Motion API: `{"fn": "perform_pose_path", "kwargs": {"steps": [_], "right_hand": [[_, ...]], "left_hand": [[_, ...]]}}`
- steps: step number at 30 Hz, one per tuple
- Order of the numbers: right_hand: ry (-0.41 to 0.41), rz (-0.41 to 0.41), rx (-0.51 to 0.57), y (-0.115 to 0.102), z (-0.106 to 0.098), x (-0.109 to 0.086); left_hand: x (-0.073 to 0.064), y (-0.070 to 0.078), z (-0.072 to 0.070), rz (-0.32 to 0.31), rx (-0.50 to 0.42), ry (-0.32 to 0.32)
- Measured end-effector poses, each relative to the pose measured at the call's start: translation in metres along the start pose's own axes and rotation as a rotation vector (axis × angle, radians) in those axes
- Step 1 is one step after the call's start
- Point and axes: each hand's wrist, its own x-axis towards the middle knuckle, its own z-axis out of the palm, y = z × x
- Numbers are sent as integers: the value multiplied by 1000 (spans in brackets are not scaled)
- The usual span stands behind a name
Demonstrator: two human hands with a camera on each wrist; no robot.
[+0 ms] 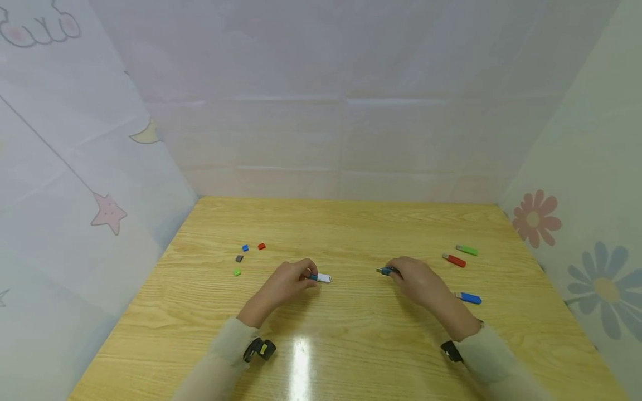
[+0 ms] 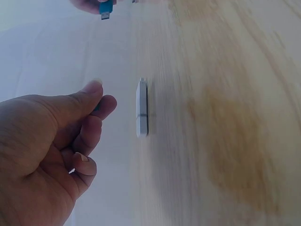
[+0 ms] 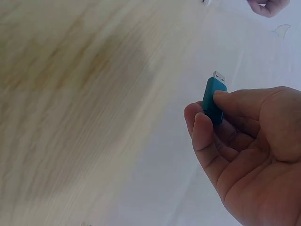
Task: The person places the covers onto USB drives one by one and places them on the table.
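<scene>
Between the thumb and index finger of my left hand (image 1: 291,281) is a small teal piece (image 2: 97,107), mostly hidden by the fingertips; it looks like a cap. A white USB flash drive (image 1: 324,278) lies on the table just beside those fingers, with a seam across its body in the left wrist view. Farther right, my right hand (image 1: 413,277) pinches a teal USB flash drive (image 3: 215,99) between thumb and fingers. Its bare metal plug (image 3: 218,76) sticks out toward the left hand. A wide gap separates the two hands.
Small caps lie on the wooden table (image 1: 341,234) at left: blue (image 1: 245,248), red (image 1: 261,246), grey (image 1: 239,258) and green (image 1: 237,272). At right lie green (image 1: 467,250), red (image 1: 455,260) and blue (image 1: 470,298) USB flash drives with bare plugs. Patterned sheets surround the table's back and sides.
</scene>
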Motion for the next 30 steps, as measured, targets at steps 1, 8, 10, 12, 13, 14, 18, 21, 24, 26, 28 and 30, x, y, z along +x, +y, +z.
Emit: {"fn": "perform_pose_path", "kwargs": {"steps": [1, 8, 10, 12, 13, 14, 18, 21, 24, 26, 28, 30], "right_hand": [[-1, -2, 3, -2, 0, 1], [1, -15, 21, -10, 1, 5], [-2, -19, 23, -11, 3, 5], [-5, -20, 24, -12, 4, 6], [-6, -20, 25, -13, 4, 6], [-6, -19, 26, -13, 5, 6], [-8, -18, 43, -18, 5, 7], [-9, -22, 53, -22, 5, 8], [-12, -33, 50, -25, 7, 9], [-10, -35, 51, -27, 9, 10], [-6, -45, 48, -29, 10, 11], [-2, -39, 54, -30, 10, 11]], "left_hand": [[1, 1, 1, 2, -8, 1], [9, 12, 5, 22, -38, 13], [10, 15, 5, 23, -45, 14], [11, 16, 7, 22, -39, 12], [12, 17, 7, 20, -31, 13], [12, 18, 8, 14, -23, 12], [17, 21, 11, -1, 6, 3], [20, 24, 13, -6, 13, -10], [23, 27, 15, -8, 16, -21], [24, 29, 16, -7, 30, -22], [25, 31, 18, -4, 43, -21], [26, 33, 19, 0, 58, -16]]}}
